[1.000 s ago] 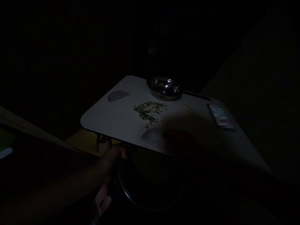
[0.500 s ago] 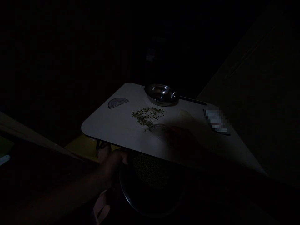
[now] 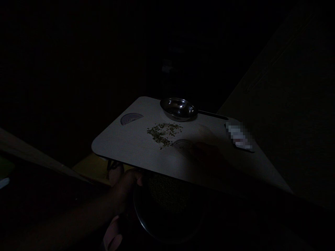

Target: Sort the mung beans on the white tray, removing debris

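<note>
My left hand (image 3: 129,183) grips the rim of a metal bowl (image 3: 142,223) below the table's near edge. Green mung-like beans (image 3: 169,195) lie inside that bowl. On the white tabletop (image 3: 117,143), my right hand (image 3: 205,153) is very dark, and a clear protractor (image 3: 183,143) sticks out from its fingers. The protractor's tip is just right of a loose scatter of small green beans (image 3: 162,134). Deep shadow hides most of my right fingers and forearm.
A shiny steel bowl (image 3: 179,109) stands at the table's far edge. Another protractor (image 3: 131,119) lies flat at the left. At the right is a blurred-out flat object (image 3: 239,136). A dark slot (image 3: 213,114) runs along the back edge.
My right hand and the protractor have drawn slightly right, away from the scattered beans. My left hand stays on the bowl rim. The view has shifted slightly.
</note>
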Available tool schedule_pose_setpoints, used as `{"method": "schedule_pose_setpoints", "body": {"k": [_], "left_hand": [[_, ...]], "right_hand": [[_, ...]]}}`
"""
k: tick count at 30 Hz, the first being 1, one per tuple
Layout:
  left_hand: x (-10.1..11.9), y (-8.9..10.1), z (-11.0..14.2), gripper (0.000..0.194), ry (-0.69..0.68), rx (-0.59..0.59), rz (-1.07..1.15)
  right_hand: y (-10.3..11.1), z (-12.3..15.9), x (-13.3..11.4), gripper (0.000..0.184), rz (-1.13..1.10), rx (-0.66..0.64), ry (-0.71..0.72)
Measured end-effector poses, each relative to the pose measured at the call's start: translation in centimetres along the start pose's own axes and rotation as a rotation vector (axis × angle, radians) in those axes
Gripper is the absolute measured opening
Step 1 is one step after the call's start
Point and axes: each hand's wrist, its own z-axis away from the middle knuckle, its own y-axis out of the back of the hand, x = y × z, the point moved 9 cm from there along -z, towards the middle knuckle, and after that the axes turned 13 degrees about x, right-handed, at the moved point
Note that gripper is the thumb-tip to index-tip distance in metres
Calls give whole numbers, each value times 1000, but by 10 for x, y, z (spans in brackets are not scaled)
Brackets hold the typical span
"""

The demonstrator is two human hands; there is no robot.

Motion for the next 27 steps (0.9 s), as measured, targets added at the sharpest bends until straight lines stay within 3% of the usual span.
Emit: {"method": "schedule_pose_setpoints", "body": {"k": [3,8,15,20,27], "left_hand": [[0,9,-3,7,-10,100,-24],[-3,6,-5,5,23,56,-23],[4,9,0,8,-4,90,-18],[3,14,-2,7,-6,111,-38],[7,16,-1,11,-50,115,13]], "right_hand": [[8,-1,1,29,5,25,3],[13,1,1,28,-30,30,-11],[-11,14,-31,29,-125,-137,66],[-22,2,-49,24,-156,-121,101],[-19,-26,-30,22,-62,-9,83]]}}
